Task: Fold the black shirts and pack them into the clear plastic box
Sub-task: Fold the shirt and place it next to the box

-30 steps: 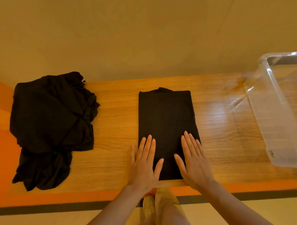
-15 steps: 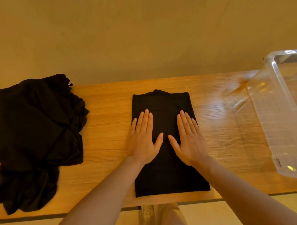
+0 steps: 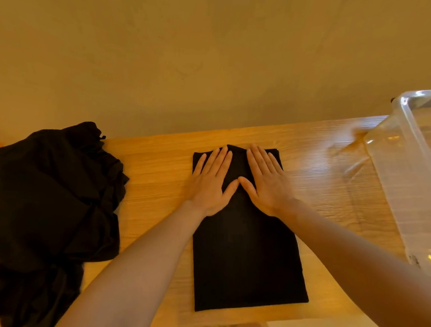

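Black fabric nearest: folded shirt (image 3: 245, 251) lying as a long narrow rectangle on the wooden table (image 3: 159, 185), near hem close to the table's front edge, far end up by the collar, sleeves already tucked in and out of sight. Further up that rectangle, left hand (image 3: 212, 185) and right hand (image 3: 264, 184) flat on the upper half, palms down, fingers spread and pointing away, thumbs nearly touching at the middle, fingertips almost at the far edge; gripping nothing, only pressing and smoothing the cloth. Judged from this, lengthwise folds done on one shirt, cross fold from hem to collar not yet made, so the bundle too long for packing as it lies. Off to the left, well apart from the folded one, heap of black shirts (image 3: 52, 205) crumpled and spilling over the table's near edge, none of it folded; how many garments in it, impossible to tell. Far right, clear plastic box (image 3: 411, 186) standing on the table, partly cut off by the frame, walls transparent, no dark cloth visible through them in the part shown, so seemingly nothing packed so far. Overall an early stage: first shirt most of the way folded, the heap and all of the packing left to do
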A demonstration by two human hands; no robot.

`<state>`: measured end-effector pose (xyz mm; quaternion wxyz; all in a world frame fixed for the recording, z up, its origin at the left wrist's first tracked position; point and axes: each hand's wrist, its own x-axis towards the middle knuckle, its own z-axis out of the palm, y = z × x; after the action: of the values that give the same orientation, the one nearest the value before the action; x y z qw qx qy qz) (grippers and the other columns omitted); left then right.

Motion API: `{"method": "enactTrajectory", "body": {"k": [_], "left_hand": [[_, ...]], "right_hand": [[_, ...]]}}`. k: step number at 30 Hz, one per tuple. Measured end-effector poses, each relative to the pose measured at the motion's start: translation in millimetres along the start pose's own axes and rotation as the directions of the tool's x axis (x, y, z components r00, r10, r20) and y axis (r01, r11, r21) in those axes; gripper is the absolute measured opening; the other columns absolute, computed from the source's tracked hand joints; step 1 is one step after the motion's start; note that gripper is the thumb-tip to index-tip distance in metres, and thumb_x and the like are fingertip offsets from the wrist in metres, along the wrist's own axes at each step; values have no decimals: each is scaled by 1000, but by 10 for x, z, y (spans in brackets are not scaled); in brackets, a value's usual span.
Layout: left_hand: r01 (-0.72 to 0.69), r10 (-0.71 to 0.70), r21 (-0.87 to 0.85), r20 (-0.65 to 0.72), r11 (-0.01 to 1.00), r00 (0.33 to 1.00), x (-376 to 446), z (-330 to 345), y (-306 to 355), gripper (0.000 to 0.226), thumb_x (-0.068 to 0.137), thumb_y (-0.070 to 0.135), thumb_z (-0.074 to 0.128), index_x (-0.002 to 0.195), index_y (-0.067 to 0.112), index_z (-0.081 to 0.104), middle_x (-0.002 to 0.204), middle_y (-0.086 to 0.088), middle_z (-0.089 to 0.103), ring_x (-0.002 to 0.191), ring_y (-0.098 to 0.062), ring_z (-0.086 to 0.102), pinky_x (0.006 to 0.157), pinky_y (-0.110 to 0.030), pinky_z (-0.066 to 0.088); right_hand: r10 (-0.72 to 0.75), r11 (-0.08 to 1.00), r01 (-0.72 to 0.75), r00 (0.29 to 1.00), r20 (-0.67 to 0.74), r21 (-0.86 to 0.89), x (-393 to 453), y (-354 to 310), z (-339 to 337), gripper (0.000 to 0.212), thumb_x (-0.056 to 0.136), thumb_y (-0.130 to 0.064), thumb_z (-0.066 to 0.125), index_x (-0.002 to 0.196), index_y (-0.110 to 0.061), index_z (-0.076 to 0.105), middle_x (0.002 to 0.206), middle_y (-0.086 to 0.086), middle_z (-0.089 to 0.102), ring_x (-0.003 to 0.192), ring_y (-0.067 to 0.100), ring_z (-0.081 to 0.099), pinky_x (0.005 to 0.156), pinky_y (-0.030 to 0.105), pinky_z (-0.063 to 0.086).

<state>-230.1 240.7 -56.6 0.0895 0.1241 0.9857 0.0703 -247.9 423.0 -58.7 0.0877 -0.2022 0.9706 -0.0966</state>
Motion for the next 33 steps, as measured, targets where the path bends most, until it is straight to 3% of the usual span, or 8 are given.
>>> {"method": "enactTrajectory", "body": {"k": [9,13,16,19,22,25,29,33], "left_hand": [[137,-137,54,-9,989,991,43,13,-216,90,86,75,6,153,16,-9,161,-1,-15,146,-15,-19,120,-43,-2],[68,-71,112,24,991,997,99,-91,-249,81,92,68,4,152,16,-14,159,0,-21,145,-15,-24,119,-41,-10],[25,-27,172,9,985,1000,49,-227,-248,70,97,57,2,152,16,-13,160,-1,-18,145,-15,-21,119,-40,-12],[-40,44,56,-76,998,996,-240,-234,-84,66,98,52,7,153,17,-2,161,-1,-8,147,-13,-14,119,-38,-10],[-191,183,-143,-68,971,981,-722,-125,184,62,101,46,24,154,17,9,162,1,0,148,-10,-9,121,-35,-3],[-288,285,-152,-43,946,958,-1239,21,406,59,102,44,29,154,17,18,162,3,7,148,-9,-2,121,-34,3],[-202,210,-178,28,963,977,-1795,251,515,59,102,45,28,154,24,9,161,10,-3,146,-3,-11,121,-32,-2],[-173,181,-190,23,966,983,-2152,363,467,58,102,45,29,153,22,17,161,8,6,147,-5,-4,119,-30,-1]], "right_hand": [[77,996,-77,997,5,-39,37,210,-25,82,93,-66,5,153,-12,-10,160,2,-15,146,13,-19,121,35,-4],[67,997,-66,998,20,-51,62,240,-74,82,91,-65,-1,152,-11,-11,157,1,-20,145,14,-20,120,32,-9],[2,999,-3,1000,-15,-54,-42,246,-151,74,95,-55,3,152,-10,-4,159,5,-10,147,15,-13,121,34,-3],[-66,998,65,997,-31,-25,-352,156,-185,63,98,-45,11,152,-13,7,161,5,4,148,15,-3,121,36,7],[-96,995,96,995,11,40,-839,-22,-137,61,97,-44,15,152,-17,15,160,1,8,148,12,1,120,34,5],[-137,989,135,990,34,64,-1339,-168,-23,57,98,-42,22,151,-20,23,159,-1,14,148,11,6,120,34,7],[-73,989,64,995,62,136,-1863,-241,136,58,98,-48,17,152,-27,9,161,-6,4,147,4,-6,121,32,3],[-71,996,69,997,34,62,-2267,-251,274,55,102,-46,13,152,-23,18,161,-2,11,148,9,-3,119,32,3]]}}
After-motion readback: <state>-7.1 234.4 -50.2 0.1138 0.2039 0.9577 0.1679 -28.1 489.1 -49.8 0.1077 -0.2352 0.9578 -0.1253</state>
